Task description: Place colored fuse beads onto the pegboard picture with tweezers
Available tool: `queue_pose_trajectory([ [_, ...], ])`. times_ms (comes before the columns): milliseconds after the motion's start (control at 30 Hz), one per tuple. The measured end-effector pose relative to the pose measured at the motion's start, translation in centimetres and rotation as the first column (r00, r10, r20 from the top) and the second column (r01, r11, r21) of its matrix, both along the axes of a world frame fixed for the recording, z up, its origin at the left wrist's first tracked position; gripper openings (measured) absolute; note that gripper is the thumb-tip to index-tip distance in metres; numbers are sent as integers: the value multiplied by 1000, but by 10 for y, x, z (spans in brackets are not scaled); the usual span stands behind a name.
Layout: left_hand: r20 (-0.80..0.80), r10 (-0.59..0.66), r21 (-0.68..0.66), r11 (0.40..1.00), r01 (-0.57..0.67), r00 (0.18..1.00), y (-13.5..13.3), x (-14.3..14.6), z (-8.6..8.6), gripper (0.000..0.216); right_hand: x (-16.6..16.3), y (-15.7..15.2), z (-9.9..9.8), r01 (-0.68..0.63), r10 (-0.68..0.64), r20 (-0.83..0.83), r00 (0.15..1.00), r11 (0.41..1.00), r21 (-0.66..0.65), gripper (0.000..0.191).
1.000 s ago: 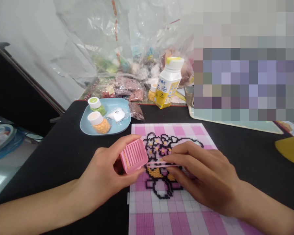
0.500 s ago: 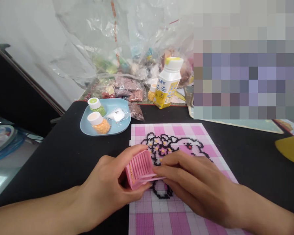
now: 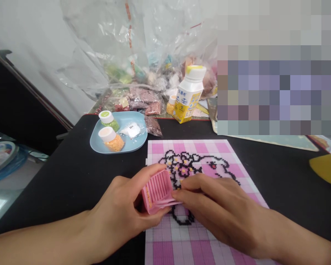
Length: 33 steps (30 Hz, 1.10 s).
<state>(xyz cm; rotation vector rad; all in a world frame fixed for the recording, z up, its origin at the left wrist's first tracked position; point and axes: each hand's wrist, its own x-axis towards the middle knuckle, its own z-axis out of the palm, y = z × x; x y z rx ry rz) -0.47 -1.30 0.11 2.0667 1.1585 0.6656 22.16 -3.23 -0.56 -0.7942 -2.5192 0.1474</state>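
My left hand point(image 3: 121, 209) is wrapped round a pink ribbed bead tray point(image 3: 157, 190), tilted up at the left edge of the pegboard. My right hand point(image 3: 217, 209) pinches a thin pink tool point(image 3: 171, 201) against the tray's lower edge, with its tip hidden by the fingers. Both hands rest over a pink and white checked pegboard point(image 3: 223, 154) that carries a black-outlined bead figure point(image 3: 190, 163) with small flowers; the hands cover the figure's lower part.
A blue plate point(image 3: 95, 143) at the back left holds two small bead jars point(image 3: 110, 138) and a white packet. Behind it lie clear bags of beads point(image 3: 143, 99) and a yellow and white bottle point(image 3: 189, 94). The black mat point(image 3: 71, 173) covers the table.
Both hands and the pink tray came nearer and slightly right a second ago, uncovering the figure's upper outline. Over the last half second they have barely moved.
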Motion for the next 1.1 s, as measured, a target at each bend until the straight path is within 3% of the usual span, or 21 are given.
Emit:
queue_pose_trajectory([
  [433, 1, 78, -52, 996, -78, 997, 12, -6, 2, 54, 0, 1, 1, 154, -141, -94, 986, 976, 156, 24],
  [633, 5, 113, -23, 993, -113, 994, 17, -6, 5, 50, 0, 5, 0, 212, -189, -144, 971, 964, 163, 17],
  [867, 50, 130, -29, 991, -129, 990, 14, -6, 5, 46, -2, 7, 3, 218, -182, -173, 968, 952, 214, 13],
  [1100, 76, 107, 110, 987, -115, 991, 17, -5, 8, 38, -3, 9, 2, 231, -187, -194, 963, 945, 233, 16],
])
